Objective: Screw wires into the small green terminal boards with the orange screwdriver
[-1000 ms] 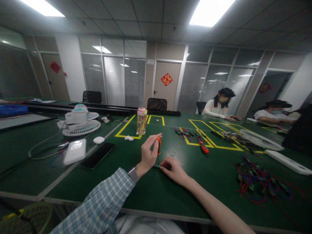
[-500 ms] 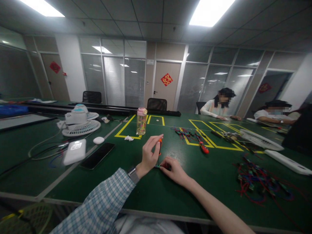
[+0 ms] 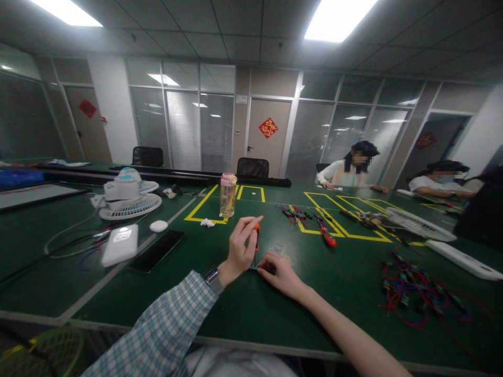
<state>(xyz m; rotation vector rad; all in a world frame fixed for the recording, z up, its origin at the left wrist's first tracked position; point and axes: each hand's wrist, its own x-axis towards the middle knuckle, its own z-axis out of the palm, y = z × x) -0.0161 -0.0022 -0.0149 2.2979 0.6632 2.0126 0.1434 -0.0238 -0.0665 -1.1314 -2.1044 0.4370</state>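
Note:
My left hand (image 3: 239, 250) is closed round the orange handle of a small screwdriver (image 3: 257, 234), which stands upright with its tip down. The tip rests on a small dark part with coloured wires (image 3: 260, 268) on the green table (image 3: 243, 309). My right hand (image 3: 282, 273) lies on the table, fingers pinching that part to hold it still. A wristwatch (image 3: 212, 277) and a checked sleeve show on my left arm.
A phone (image 3: 157, 250), a white power bank (image 3: 120, 244) and a small fan (image 3: 129, 198) sit at left. A pink-capped bottle (image 3: 228, 196) stands ahead. A red screwdriver (image 3: 327, 236) and wire bundles (image 3: 420, 293) lie at right. Two people sit at the far right.
My left fingers have shifted slightly on the screwdriver handle, as if turning it. Both hands stay in the same spot.

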